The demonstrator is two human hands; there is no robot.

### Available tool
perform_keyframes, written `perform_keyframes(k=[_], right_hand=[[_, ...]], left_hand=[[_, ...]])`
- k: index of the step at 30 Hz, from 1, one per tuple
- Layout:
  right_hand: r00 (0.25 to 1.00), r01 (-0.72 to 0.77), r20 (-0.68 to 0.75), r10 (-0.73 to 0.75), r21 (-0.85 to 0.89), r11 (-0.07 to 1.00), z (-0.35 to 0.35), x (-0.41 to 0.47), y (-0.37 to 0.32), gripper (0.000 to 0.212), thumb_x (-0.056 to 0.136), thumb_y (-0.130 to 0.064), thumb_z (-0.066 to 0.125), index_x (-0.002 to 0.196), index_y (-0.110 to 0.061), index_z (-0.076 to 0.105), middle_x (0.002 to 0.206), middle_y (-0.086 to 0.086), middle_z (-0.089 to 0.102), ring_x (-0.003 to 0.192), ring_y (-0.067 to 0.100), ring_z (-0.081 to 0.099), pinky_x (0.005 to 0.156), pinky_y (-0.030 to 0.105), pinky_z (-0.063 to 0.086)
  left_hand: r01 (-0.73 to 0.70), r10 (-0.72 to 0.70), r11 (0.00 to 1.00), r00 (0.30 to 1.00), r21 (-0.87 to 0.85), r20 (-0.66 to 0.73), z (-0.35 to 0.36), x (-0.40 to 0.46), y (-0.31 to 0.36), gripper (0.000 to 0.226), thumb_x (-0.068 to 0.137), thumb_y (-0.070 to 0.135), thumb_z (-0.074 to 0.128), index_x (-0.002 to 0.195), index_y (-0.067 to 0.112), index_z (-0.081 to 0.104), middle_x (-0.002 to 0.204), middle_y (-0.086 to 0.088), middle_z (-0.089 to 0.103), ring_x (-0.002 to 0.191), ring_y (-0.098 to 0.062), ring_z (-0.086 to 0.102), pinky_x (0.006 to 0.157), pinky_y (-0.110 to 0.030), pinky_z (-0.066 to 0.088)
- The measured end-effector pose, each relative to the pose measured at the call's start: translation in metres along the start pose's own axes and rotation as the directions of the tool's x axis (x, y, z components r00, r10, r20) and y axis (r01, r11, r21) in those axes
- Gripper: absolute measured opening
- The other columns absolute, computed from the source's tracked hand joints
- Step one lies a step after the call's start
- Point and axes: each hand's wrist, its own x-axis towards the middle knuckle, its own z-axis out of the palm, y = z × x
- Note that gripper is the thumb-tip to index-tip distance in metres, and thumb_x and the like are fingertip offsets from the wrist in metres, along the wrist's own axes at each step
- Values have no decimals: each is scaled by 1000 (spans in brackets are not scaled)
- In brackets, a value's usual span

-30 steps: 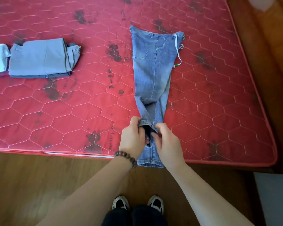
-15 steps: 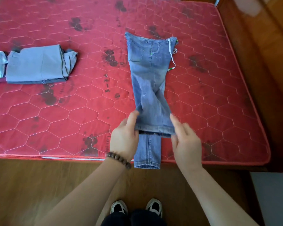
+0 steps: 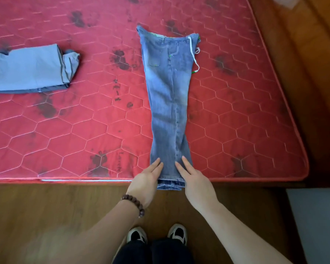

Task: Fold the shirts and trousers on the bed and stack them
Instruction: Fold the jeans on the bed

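A: Item one?
B: Faded blue denim trousers, folded lengthwise leg over leg, lying on the red quilted mattress. Waistband at the far end, white drawstring trailing off its right side. Hems at the near edge, just overhanging it.

A: Hands?
B: Left hand, brown bead bracelet at the wrist, lies flat on the left side of the hem end. Right hand lies flat on the right side. Fingers of both extended and pressing the denim; nothing gripped.

A: Item two?
B: Pale grey folded garment, well apart to the left, on the same mattress. What kind of garment, I cannot tell.

A: Step in hand?
B: By my reading, smoothing the legs flat ahead of the crosswise folds.

A: Next move calls for?
B: Probably pinching both hem corners, then carrying them toward the waistband with edges kept aligned. The drawstring likely needs tucking. Stacking on the grey garment would follow.
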Motion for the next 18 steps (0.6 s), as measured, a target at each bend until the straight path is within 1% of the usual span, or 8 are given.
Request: perform_keyframes(k=[1,3,4,6,11,14,16,18], right_hand=[[1000,-2,-5,2,16,1000,4,1,2,69,97,-3,43,154,-27,12,162,-7,4,138,20,34,105,29,38],[1000,-19,7,19,16,1000,17,2,8,63,99,-4,40,154,-22,12,162,-5,7,146,20,19,116,26,16],[1000,-18,8,18,1,1000,25,2,10,61,100,-4,38,153,-18,11,162,-2,7,148,20,12,116,25,4],[1000,-15,6,16,-23,1000,45,2,14,60,101,-2,35,153,-14,7,162,2,4,149,18,2,113,25,-10],[993,-69,94,77,-89,994,89,6,19,65,100,-2,31,151,-9,-7,160,7,-13,147,21,-14,115,31,-13],[970,-89,210,126,-177,980,109,13,23,62,101,-11,28,152,-7,-7,160,11,-14,147,25,-15,120,42,-7],[945,-97,286,157,-214,972,117,16,26,59,102,-26,25,153,-8,1,161,9,-10,147,28,-17,118,51,-8],[936,-115,310,169,-185,976,116,18,26,58,101,-36,23,152,-9,19,162,7,-1,148,29,-13,116,56,-8]], left_hand=[[-17,17,1000,1000,-4,-10,4,-2,-3,62,96,-2,41,152,15,21,160,8,7,139,-15,34,110,-16,24],[-43,43,999,999,21,8,15,-4,-10,59,99,2,39,152,12,15,159,7,2,145,-15,20,112,-13,11],[-53,53,998,999,28,13,21,-4,-14,59,99,3,38,152,11,12,158,7,-1,147,-17,15,115,-16,8],[-42,40,997,999,70,27,36,-4,-22,61,99,1,35,152,11,7,159,4,-6,148,-21,8,115,-19,2],[-13,-29,971,986,240,167,76,3,-39,74,92,-8,32,152,10,-8,160,-4,-17,148,-24,-8,115,-25,-5],[-48,-64,938,949,342,308,95,13,-52,69,94,-2,34,151,5,-4,160,-10,-11,148,-25,-10,118,-31,-5],[-56,-79,930,935,363,347,104,19,-60,58,101,13,34,152,6,8,161,-11,1,148,-27,-5,120,-34,0],[-33,-79,939,948,341,309,108,18,-62,50,104,28,29,151,11,21,160,-9,13,148,-27,2,120,-37,7]])
